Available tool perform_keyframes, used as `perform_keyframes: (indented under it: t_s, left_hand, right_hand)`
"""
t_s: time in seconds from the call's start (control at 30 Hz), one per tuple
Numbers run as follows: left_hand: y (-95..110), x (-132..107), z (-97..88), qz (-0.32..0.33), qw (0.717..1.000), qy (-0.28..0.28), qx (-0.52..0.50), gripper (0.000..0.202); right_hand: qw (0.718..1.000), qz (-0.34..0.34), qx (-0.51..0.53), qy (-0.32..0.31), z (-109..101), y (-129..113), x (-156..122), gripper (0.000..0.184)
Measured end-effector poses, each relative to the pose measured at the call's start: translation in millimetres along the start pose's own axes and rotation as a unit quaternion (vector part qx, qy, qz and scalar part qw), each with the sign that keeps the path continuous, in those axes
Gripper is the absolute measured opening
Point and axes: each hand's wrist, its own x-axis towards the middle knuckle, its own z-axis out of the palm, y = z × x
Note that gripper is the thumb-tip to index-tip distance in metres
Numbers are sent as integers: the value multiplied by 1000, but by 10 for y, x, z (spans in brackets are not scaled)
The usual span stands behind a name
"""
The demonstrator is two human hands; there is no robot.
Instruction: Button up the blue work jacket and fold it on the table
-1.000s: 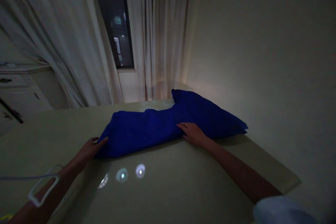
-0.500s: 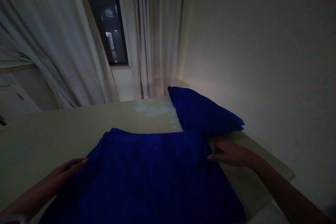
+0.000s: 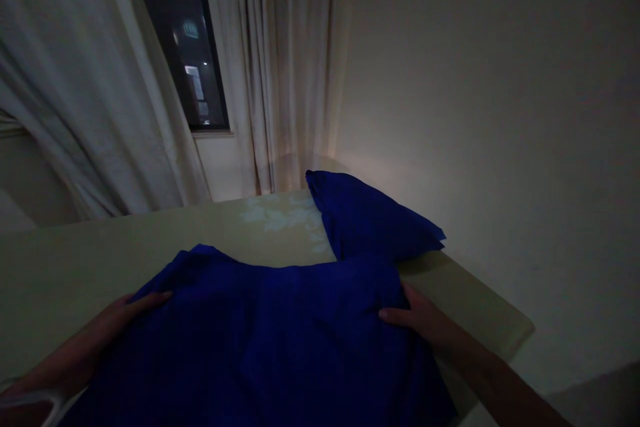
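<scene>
A dark blue cloth (image 3: 270, 340) lies spread over the near part of a pale table (image 3: 90, 260). My left hand (image 3: 125, 313) rests at the cloth's left edge, fingers stretched and flat on it. My right hand (image 3: 420, 320) presses the cloth's right edge, thumb on top and the fingers partly tucked at the fabric. Behind the cloth, a blue pillow (image 3: 370, 220) sits at the table's far right corner, its near side touching or overlapped by the cloth.
White curtains (image 3: 100, 80) hang either side of a dark window (image 3: 180, 47) beyond the table. A plain wall (image 3: 475, 93) runs along the right. The table's right edge (image 3: 505, 333) drops off close to my right hand.
The cloth went from a narrow folded band far on the table to a wide sheet pulled toward me. Both hands came nearer with it, and since half a second ago it bunched slightly inward.
</scene>
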Motion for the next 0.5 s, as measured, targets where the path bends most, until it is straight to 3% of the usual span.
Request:
perform_keyframes:
  t_s: [0.07,0.1,0.17,0.23,0.27,0.3,0.33,0.37,0.43,0.47,0.5]
  left_hand:
    - [-240,-118,131,-5,998,-50,-23,50]
    - [-381,-207,269,-7,996,-83,-39,57]
    - [-630,-434,715,13,985,-157,-72,64]
    - [-741,-685,1341,71,956,-267,-96,62]
    - [-731,-802,1682,101,936,-320,-104,63]
    - [-685,-904,2014,123,912,-371,-122,63]
    - [-619,-987,2319,138,884,-420,-152,62]
    - [-552,-1048,2580,147,858,-458,-180,63]
    - [-486,-1102,2924,130,846,-488,-173,76]
    - [-510,-1095,3001,110,850,-496,-141,86]
    - [-575,-1069,3021,88,853,-505,-98,94]
  right_hand:
    - [988,-66,-126,57,-391,-388,-57,81]
    - [968,-107,-211,84,-609,-658,-15,75]
    - [900,-174,-378,128,-983,-1307,241,57]
    - [821,-181,-515,166,-1152,-1995,693,38]
    - [783,-182,-558,203,-1140,-2302,958,34]
    - [765,-194,-567,235,-1068,-2556,1227,34]
    - [752,-215,-570,251,-946,-2744,1481,35]
    - [721,-262,-573,289,-786,-2855,1707,36]
    - [666,-295,-597,337,-397,-2830,2044,45]
    - [655,-282,-614,338,-188,-2697,2149,47]
    - [664,-249,-635,308,17,-2492,2215,47]
